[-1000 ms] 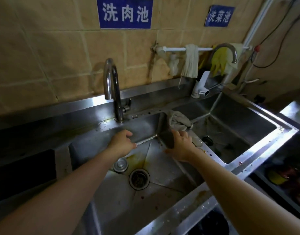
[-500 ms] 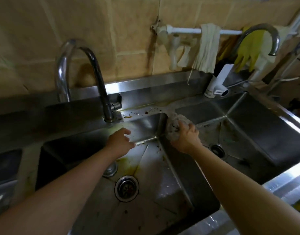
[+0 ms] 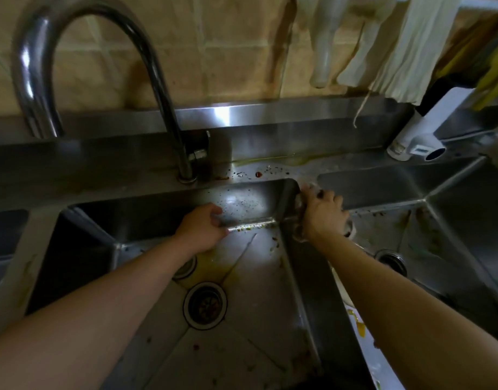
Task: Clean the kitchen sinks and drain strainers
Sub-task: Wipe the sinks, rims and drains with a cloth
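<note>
Two steel sinks lie side by side, split by a divider (image 3: 301,266). The left sink (image 3: 250,277) has a round drain strainer (image 3: 205,305), yellow stains and food specks. My left hand (image 3: 202,229) hangs inside it near the back wall, fingers loosely curled, with nothing visible in it. My right hand (image 3: 322,215) grips a grey rag (image 3: 351,229) on the far end of the divider; most of the rag is hidden under the hand. The right sink (image 3: 439,220) is grimy, and its drain (image 3: 390,260) shows beside my right forearm.
A tall curved faucet (image 3: 163,94) rises behind the left sink. Red and dark food bits (image 3: 256,173) dot the back ledge. A white device (image 3: 419,136) stands on the ledge at the right. Pale cloths (image 3: 411,52) and yellow gloves (image 3: 495,80) hang on the tiled wall.
The view has come closer and lower over the sinks. My right hand went from reaching to the rag to gripping it on the divider. My left hand stayed in the left sink.
</note>
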Tool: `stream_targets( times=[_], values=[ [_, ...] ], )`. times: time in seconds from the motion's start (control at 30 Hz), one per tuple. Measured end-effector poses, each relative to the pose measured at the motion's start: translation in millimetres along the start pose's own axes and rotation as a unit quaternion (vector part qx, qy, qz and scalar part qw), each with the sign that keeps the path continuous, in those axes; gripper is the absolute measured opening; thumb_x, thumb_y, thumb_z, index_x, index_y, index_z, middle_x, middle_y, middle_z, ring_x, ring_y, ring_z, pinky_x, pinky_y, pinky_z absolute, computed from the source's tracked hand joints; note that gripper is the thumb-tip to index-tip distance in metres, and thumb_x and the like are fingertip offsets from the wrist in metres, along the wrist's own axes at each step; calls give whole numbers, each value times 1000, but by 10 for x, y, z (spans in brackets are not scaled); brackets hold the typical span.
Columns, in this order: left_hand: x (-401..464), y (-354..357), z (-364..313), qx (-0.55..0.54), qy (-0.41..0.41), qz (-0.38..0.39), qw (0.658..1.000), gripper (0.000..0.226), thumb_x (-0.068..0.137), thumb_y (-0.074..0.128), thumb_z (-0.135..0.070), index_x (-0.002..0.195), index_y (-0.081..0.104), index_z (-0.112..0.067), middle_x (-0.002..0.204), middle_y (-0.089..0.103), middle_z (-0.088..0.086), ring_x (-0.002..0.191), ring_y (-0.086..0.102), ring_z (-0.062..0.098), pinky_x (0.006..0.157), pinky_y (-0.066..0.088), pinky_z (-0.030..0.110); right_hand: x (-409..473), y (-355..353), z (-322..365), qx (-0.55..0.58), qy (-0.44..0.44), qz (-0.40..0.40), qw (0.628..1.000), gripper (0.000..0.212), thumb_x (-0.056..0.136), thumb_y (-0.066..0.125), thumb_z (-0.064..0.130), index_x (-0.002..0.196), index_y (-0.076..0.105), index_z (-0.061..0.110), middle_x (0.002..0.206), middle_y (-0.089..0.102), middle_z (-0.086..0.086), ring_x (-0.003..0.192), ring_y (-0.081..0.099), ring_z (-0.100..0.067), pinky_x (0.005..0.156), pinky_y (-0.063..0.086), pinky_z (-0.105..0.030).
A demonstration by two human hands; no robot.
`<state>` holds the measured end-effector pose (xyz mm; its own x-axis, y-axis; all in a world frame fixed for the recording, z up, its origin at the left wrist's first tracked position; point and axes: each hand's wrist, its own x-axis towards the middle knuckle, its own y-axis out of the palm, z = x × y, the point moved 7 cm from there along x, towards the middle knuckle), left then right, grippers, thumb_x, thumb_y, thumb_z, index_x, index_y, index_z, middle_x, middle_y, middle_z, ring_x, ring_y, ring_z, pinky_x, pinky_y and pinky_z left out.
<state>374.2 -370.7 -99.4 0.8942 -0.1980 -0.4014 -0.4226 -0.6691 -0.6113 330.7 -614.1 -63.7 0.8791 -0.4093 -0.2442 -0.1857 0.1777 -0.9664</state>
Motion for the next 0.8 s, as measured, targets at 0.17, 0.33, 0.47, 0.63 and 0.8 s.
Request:
stream_targets(
  times=[0.17,0.33,0.47,0.63,0.8],
  values=[
    [16,-96,51,-19,-6,-7,1000,49,79,73,-10,124,53,-15,108,60,5,94,58,20,74,44,25,-86,-273,316,26,-49,-114,992,45,101,42,23,144,30,24,137,35,-20,123,37,-36,99,40,-45],
    [52,-183,172,-32,-1,-16,999,50,80,73,-13,125,53,-17,109,59,4,88,57,15,64,42,19,-201,-185,744,83,-92,-103,987,51,100,46,25,146,24,23,136,37,-21,122,41,-35,91,49,-45],
    [108,-153,429,-41,-10,-19,999,49,81,72,-11,125,53,-15,109,62,4,93,60,19,71,44,25,-162,274,833,123,-73,-38,989,54,93,56,15,137,25,16,134,41,-20,118,46,-34,90,51,-45],
    [230,-5,794,-3,-16,-26,1000,46,79,71,-8,122,57,-11,110,65,8,102,61,22,77,40,21,83,951,675,131,-16,32,991,59,90,61,22,133,22,23,124,44,-19,107,55,-34,88,52,-46],
    [399,202,1136,61,-16,-25,998,43,79,71,-14,120,58,-14,116,64,6,106,59,23,81,43,24,491,1439,591,55,-17,-5,998,54,92,57,27,135,26,18,128,37,-19,110,49,-36,81,47,-43]
  ],
)
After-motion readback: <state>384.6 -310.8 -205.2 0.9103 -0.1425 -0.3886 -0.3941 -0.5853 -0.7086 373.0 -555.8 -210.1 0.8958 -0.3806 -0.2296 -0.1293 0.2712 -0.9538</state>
